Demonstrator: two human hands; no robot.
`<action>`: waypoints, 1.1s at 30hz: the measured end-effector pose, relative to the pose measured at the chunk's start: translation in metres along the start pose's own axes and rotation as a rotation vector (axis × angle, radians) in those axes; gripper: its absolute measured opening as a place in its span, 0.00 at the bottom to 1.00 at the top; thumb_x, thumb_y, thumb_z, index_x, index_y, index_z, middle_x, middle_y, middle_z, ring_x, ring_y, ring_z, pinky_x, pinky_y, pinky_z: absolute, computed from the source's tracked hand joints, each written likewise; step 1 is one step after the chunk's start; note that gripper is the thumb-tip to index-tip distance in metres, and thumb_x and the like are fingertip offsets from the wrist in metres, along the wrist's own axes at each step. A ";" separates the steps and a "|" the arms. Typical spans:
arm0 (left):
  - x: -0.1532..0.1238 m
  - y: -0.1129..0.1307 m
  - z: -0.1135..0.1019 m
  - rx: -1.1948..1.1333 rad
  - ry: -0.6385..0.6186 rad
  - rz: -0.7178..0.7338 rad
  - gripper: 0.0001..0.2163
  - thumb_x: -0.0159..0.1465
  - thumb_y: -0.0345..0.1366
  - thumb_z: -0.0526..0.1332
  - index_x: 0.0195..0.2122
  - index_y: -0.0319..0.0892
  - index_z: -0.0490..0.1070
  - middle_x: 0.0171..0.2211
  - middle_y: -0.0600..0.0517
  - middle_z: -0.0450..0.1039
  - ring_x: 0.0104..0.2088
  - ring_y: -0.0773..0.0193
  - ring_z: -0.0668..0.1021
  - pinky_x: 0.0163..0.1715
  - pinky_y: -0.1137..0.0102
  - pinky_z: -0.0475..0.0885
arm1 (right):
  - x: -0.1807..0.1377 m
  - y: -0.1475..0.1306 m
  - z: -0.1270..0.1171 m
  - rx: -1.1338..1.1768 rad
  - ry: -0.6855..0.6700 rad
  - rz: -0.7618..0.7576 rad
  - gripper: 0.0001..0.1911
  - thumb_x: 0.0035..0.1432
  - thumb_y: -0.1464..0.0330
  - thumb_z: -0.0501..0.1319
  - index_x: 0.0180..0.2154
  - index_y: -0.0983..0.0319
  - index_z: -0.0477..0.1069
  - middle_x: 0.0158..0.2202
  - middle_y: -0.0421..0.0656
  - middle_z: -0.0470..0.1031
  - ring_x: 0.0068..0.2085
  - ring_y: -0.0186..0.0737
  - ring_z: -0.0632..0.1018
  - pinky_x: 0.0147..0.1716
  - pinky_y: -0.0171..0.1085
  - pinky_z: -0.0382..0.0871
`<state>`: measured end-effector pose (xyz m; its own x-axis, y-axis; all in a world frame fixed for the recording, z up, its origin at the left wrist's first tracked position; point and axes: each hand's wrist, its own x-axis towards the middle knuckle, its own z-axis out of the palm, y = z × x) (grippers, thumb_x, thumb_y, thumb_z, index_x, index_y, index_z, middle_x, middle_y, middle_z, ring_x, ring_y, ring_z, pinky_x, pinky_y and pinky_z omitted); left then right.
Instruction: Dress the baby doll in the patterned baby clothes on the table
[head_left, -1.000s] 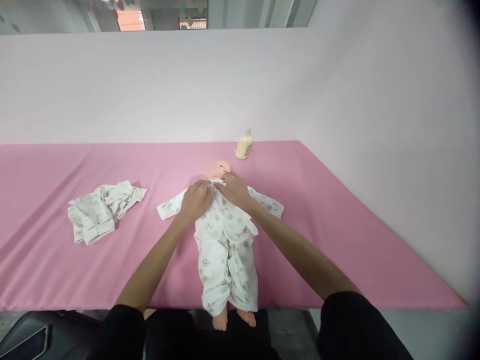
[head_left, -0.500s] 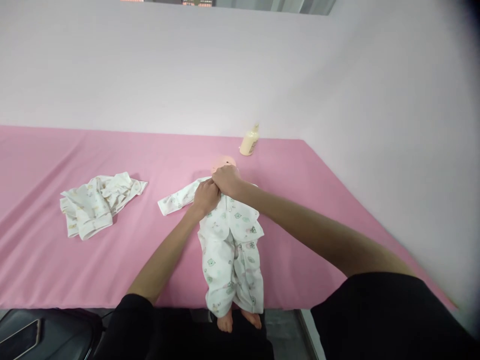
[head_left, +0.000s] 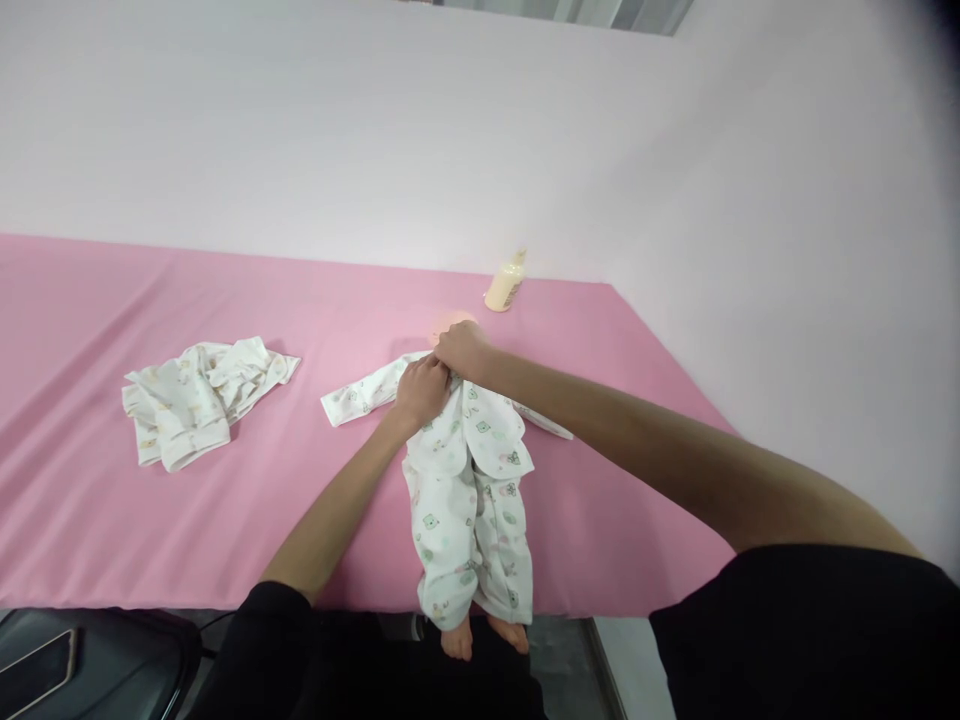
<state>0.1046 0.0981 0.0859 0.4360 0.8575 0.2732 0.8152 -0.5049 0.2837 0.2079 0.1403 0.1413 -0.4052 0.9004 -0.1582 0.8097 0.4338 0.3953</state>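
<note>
A baby doll [head_left: 456, 328] lies on its back, its head mostly covered by my hands and its bare feet past the bed's front edge. It wears a white printed jacket [head_left: 491, 430] and matching trousers [head_left: 442, 540]. My left hand [head_left: 424, 392] is closed on the jacket near the collar. Just above it, touching, my right hand [head_left: 463, 352] is closed on the jacket's neck as well. The fingertips are hidden, so the exact grip does not show. One sleeve stretches out to the left; the other shows partly beneath my right forearm.
Crumpled white baby clothes [head_left: 199, 400] lie to the left on the pink sheet [head_left: 360, 310]. A cream pump bottle [head_left: 505, 282] stands at the back by the white wall [head_left: 337, 140]. At lower left, a phone [head_left: 37, 672] rests on a black seat [head_left: 127, 665].
The view has shifted slightly. Both hands stay at the collar, with small movements. More of the right-hand sleeve shows below my right forearm, and the jacket's front hem has shifted a little.
</note>
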 end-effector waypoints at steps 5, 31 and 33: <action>0.000 -0.002 -0.004 -0.058 0.012 0.003 0.14 0.70 0.30 0.47 0.47 0.38 0.72 0.49 0.43 0.74 0.48 0.53 0.77 0.48 0.61 0.69 | -0.006 0.022 -0.006 0.127 0.039 0.008 0.04 0.55 0.73 0.61 0.33 0.66 0.74 0.39 0.55 0.78 0.47 0.54 0.77 0.41 0.44 0.67; 0.030 0.001 0.013 -0.177 0.160 0.036 0.10 0.71 0.37 0.52 0.39 0.41 0.71 0.44 0.46 0.76 0.49 0.54 0.74 0.49 0.61 0.65 | -0.044 0.067 0.042 1.171 0.099 0.084 0.10 0.62 0.67 0.56 0.27 0.61 0.64 0.22 0.37 0.67 0.24 0.32 0.68 0.26 0.32 0.59; 0.031 0.000 0.016 -0.198 0.177 0.034 0.09 0.71 0.36 0.52 0.41 0.41 0.71 0.45 0.47 0.76 0.49 0.54 0.74 0.50 0.61 0.64 | -0.043 0.065 0.045 1.180 0.121 0.099 0.10 0.62 0.66 0.56 0.27 0.61 0.64 0.21 0.36 0.67 0.24 0.32 0.67 0.26 0.32 0.59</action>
<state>0.1239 0.1261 0.0797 0.3740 0.8178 0.4374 0.7035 -0.5575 0.4409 0.2973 0.1312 0.1334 -0.3055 0.9501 -0.0628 0.7047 0.1812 -0.6860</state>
